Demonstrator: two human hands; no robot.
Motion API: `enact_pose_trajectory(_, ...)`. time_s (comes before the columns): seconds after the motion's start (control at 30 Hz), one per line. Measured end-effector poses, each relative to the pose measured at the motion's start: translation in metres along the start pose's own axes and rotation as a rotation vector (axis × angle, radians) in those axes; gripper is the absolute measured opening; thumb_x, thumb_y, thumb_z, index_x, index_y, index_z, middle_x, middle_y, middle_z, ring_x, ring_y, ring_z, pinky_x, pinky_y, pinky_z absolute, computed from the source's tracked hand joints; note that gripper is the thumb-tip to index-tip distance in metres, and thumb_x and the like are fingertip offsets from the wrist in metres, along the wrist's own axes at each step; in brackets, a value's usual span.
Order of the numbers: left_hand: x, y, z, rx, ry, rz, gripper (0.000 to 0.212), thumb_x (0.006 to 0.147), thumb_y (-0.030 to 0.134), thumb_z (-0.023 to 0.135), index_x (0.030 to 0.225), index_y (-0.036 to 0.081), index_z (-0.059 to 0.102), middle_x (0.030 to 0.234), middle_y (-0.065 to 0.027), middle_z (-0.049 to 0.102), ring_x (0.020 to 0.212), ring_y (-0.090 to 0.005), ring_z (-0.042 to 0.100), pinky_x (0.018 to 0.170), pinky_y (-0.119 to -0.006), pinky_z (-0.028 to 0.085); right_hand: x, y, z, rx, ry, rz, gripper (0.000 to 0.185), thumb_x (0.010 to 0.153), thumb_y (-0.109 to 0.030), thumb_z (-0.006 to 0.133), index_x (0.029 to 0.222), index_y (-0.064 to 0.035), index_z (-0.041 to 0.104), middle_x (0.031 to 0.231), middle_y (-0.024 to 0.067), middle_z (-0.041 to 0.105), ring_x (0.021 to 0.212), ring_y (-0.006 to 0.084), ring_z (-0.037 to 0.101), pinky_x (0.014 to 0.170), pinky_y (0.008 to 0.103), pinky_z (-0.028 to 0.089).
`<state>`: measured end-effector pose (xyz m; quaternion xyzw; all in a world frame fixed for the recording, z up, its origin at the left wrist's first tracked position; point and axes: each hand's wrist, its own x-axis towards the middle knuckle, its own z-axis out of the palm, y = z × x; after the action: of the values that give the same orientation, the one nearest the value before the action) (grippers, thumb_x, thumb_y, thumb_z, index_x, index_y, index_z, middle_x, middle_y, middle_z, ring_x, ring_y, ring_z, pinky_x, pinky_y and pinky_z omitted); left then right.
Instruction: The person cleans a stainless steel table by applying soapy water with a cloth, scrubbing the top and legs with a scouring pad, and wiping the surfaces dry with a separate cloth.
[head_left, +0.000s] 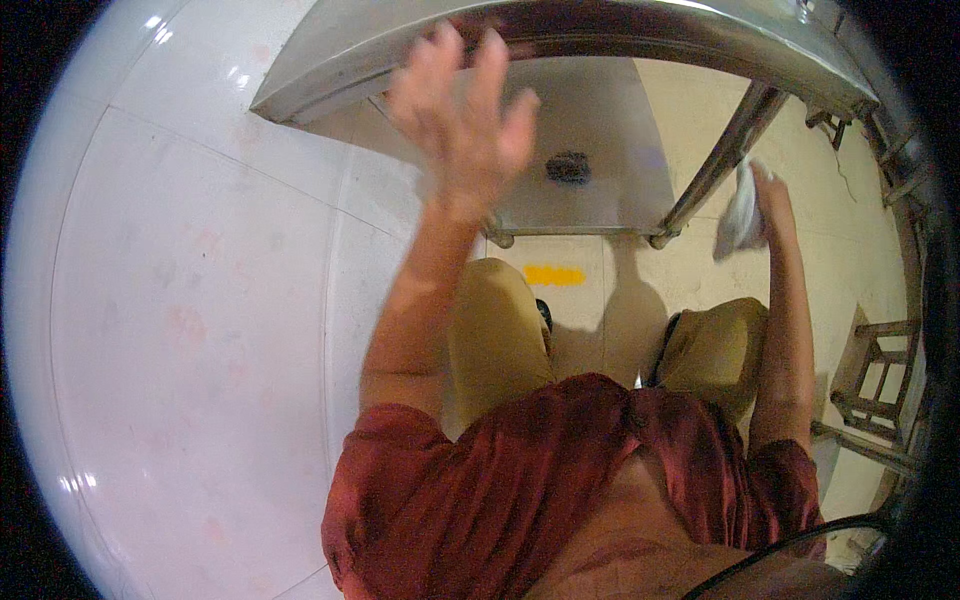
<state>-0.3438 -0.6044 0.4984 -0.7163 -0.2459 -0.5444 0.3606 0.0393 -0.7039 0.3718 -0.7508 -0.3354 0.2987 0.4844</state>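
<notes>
My left hand (469, 124) is raised with its fingers spread, blurred, over the near edge of a metal table (315, 82); nothing shows in it. Out to the right, my right hand (772, 191) grips a crumpled whitish cloth or thin bag (741, 214), whose exact kind I cannot tell. The cloth hangs beside the table's metal leg (720, 161). Below the tabletop, a dark object (568, 167) lies on a metal lower shelf (622, 127).
A white tiled wall (187, 300) stands close on my left. Stools or frames (874, 375) are at the right on the tiled floor (705, 262). An orange-yellow mark (553, 275) shows between my knees. A dark cable (787, 536) crosses the lower right.
</notes>
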Motion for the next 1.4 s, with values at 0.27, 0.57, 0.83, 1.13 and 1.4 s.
enact_pose_trajectory(0.27,-0.071,0.151,-0.03,-1.773,-0.287,-1.537,0.054,0.084,0.035,0.055,0.125,0.005,0.035,0.113,-0.0126,0.049,0.102,-0.0229,0.049,0.084,-0.037,0.044,-0.112,-0.062,0.095,-0.094,-0.285,-0.85,0.05,0.089,-0.046,0.039,0.117,-0.0061,0.048,0.125,0.0132,0.044,0.114,0.0206,0.043,0.093,0.0353,0.035)
enact_pose_trajectory(0.57,0.018,-0.019,-0.077,-0.233,0.525,-0.722,0.083,0.076,0.0,0.063,0.135,0.009,0.006,0.128,-0.0188,0.032,0.113,-0.0308,0.042,0.096,-0.042,0.041,-0.077,-0.043,0.082,0.436,-0.228,-0.341,0.029,0.092,-0.026,0.044,0.096,-0.0023,0.06,0.096,0.008,0.061,0.089,0.015,0.057,0.076,0.0261,0.043)
enact_pose_trajectory(0.83,-0.035,-0.036,-0.007,0.098,0.255,-0.398,0.058,0.063,-0.002,0.058,0.119,0.004,0.042,0.112,-0.0159,0.044,0.109,-0.0332,0.039,0.092,-0.048,0.029,-0.095,-0.045,0.103,0.427,-0.251,-0.372,0.029,0.092,-0.026,0.043,0.092,-0.0018,0.06,0.087,0.0046,0.06,0.08,0.0107,0.055,0.068,0.0235,0.041)
enact_pose_trajectory(1.13,0.008,-0.047,-0.03,-0.068,0.621,-0.36,0.054,0.076,0.022,0.067,0.119,0.001,0.042,0.104,-0.012,0.055,0.102,-0.0256,0.05,0.089,-0.041,0.04,-0.091,-0.048,0.108,0.348,-0.258,-0.309,0.025,0.091,-0.023,0.047,0.087,-0.002,0.059,0.083,0.0036,0.06,0.074,0.0099,0.055,0.066,0.0228,0.042)
enact_pose_trajectory(1.4,0.123,-0.032,-0.021,0.121,-0.362,-0.527,0.036,0.068,0.032,0.065,0.088,0.003,0.06,0.079,-0.0147,0.062,0.079,-0.0329,0.059,0.073,-0.04,0.045,-0.09,-0.044,0.116,0.386,-0.281,-0.338,0.025,0.089,-0.025,0.05,0.081,-0.0021,0.058,0.071,0.0002,0.056,0.063,0.0078,0.051,0.06,0.0222,0.043)
